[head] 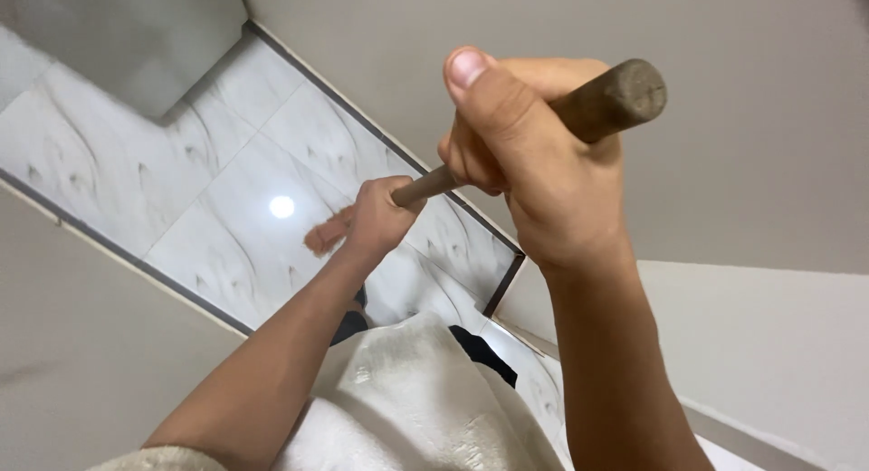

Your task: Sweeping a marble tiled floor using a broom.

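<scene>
Gripping a long round brown wooden handle (pixel 507 145) with both hands, the person looks straight down its length toward the glossy white marble-patterned floor tiles (pixel 226 190). The right hand (pixel 534 163) is clamped tight near the top end, thumb up along the shaft; the left hand (pixel 376 219) is wrapped around it lower down, well apart from the right. The handle slants from upper right down to the floor, and a blurred reddish-brown end piece (pixel 326 236) shows just beyond the left hand, too smeared to tell what it is. Plain beige walls (pixel 742 163) close in on both sides, with a dark skirting strip (pixel 389 141) at the base. The risk, as I judge it: those tiles look slick, so the lower end could skid, and in this narrow space the top end could knock the wall.
</scene>
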